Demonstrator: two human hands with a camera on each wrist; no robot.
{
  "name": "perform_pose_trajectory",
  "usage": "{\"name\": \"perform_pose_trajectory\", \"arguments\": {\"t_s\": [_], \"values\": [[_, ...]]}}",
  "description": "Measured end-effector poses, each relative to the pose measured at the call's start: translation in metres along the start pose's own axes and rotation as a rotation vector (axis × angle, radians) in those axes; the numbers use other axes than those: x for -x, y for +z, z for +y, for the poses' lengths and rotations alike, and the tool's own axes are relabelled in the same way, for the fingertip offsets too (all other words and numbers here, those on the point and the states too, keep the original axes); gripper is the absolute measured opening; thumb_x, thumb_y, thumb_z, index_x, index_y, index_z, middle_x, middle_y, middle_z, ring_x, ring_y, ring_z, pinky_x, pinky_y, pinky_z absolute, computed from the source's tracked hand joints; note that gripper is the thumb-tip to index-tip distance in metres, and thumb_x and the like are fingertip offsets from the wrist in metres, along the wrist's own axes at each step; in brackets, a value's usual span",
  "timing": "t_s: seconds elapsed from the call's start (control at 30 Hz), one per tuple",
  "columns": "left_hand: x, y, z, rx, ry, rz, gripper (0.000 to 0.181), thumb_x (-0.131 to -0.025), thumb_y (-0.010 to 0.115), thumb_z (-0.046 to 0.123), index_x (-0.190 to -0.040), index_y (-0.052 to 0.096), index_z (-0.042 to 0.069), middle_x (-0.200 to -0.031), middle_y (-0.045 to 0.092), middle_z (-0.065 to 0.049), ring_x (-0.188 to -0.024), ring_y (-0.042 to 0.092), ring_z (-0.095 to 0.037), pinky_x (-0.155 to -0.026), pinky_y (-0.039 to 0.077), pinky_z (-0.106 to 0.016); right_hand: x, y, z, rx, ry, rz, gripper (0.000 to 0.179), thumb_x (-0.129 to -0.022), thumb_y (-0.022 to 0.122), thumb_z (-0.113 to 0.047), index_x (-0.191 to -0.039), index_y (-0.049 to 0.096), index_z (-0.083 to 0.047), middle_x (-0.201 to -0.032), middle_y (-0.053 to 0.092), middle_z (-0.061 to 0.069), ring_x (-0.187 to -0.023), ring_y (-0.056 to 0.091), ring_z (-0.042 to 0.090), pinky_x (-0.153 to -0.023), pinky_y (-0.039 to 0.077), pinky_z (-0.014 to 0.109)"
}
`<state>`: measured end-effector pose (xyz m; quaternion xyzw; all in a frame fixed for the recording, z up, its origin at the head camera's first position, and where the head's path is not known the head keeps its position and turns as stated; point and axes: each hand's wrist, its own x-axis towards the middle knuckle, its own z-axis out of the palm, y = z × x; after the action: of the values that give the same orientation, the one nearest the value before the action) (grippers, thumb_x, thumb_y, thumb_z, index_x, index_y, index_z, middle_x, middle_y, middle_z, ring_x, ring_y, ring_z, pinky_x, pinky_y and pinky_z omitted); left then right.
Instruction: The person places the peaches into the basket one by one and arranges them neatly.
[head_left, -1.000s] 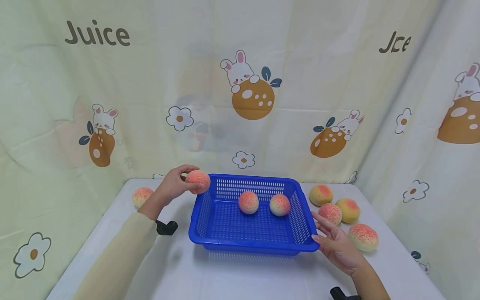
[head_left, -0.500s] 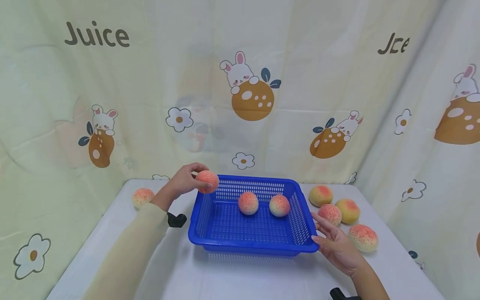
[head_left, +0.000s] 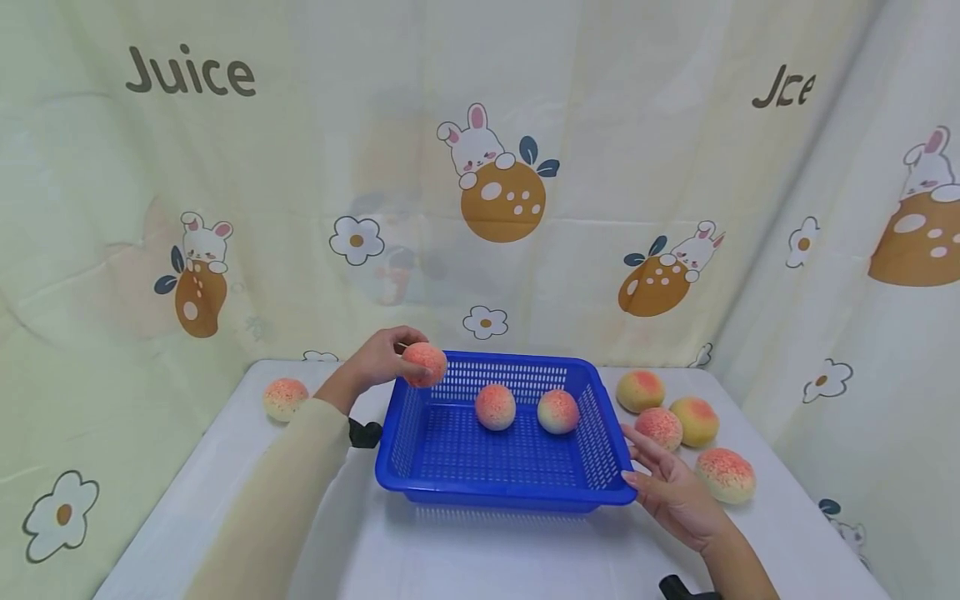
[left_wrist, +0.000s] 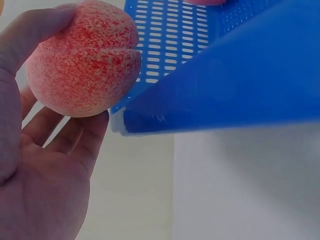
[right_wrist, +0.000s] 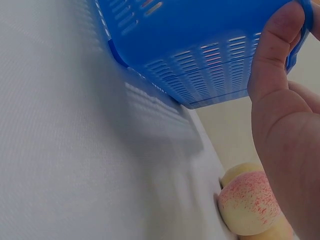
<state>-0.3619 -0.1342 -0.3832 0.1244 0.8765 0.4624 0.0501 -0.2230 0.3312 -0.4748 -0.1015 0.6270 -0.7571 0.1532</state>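
Because the basket [head_left: 510,492] sits with its long axis running left to right across the table [head_left: 465,560], the left hand [head_left: 377,362] is the one nearer its left end, and that hand holds the peach [head_left: 425,365]. It is closed only as far as the fruit allows, thumb on the near side and fingers round the far side.

The peach is at the basket's back left corner, overlapping that corner in the head view; whether it is clear of the rim in height I cannot tell. From the left hand, the basket's inside lies to the right and toward the person, and bare floor shows on the near side of the corner, left of the middle peach [head_left: 495,407]. That gap, as I judge it, is the relation that counts, since the middle peach and the right peach [head_left: 558,412] take up the centre and right.

The right hand [head_left: 677,493] is at the opposite, near right corner, pinching the rim between thumb and fingers, well apart from the fruit in the left.
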Motion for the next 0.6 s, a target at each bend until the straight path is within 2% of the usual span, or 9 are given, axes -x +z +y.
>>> {"name": "perform_pose_trajectory", "arguments": {"t_s": [0.23,0.4,0.6], "values": [[-0.006,0.005,-0.004,-0.022,0.019,-0.019,0.058,-0.081,0.088,0.026,-0.131,0.061,0.017,-0.128,0.065,-0.008,-0.119,0.061,-0.030,-0.102,0.056,-0.048,0.000,0.000,0.000,-0.003,0.009,0.000,0.071,-0.106,0.051,-0.003,-0.165,0.013,-0.013,-0.129,0.056,-0.001,-0.116,0.066,0.012,-0.101,0.056,0.031],[-0.010,0.009,-0.007,-0.080,0.044,-0.032,0.059,-0.079,0.090,0.027,-0.129,0.061,0.018,-0.128,0.065,-0.007,-0.117,0.062,-0.028,-0.100,0.057,-0.046,0.000,-0.001,0.000,-0.002,0.010,-0.003,0.071,-0.106,0.050,-0.003,-0.165,0.012,-0.012,-0.130,0.056,-0.001,-0.117,0.066,0.012,-0.101,0.055,0.031],[-0.015,0.011,-0.003,-0.151,0.055,-0.055,0.057,-0.079,0.090,0.024,-0.128,0.062,0.017,-0.129,0.065,-0.008,-0.118,0.063,-0.030,-0.098,0.059,-0.045,0.000,-0.002,0.000,0.009,-0.002,-0.014,0.071,-0.106,0.049,-0.002,-0.165,0.010,-0.011,-0.130,0.055,-0.001,-0.116,0.066,0.011,-0.101,0.055,0.031]]}}
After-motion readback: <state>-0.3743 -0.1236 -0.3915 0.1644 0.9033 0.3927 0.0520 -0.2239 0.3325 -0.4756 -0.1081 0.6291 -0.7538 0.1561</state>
